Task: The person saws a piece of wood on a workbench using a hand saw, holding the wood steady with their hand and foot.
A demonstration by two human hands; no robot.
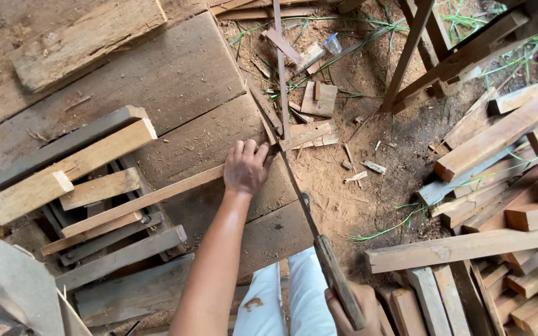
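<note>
Left hand [246, 167] lay palm-down, fingers curled over long thin pale wooden strip [157, 200], pinning it to grey weathered plank platform [175, 81]. Strip's long axis ran lower-left to upper-right, free end past platform edge, over sawdust-strewn dirt ground [350, 205]. Right hand [351, 309] was closed round wooden handle of long dark-bladed machete [300, 202]; blade slanted up-left, touching strip just right of left hand's fingers. Left hand nearer strip.

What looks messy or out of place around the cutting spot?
Offcuts and sawdust litter the dirt past the plank edge, and a clear plastic cup lies tipped among them. The strip and saw look in order.
</note>
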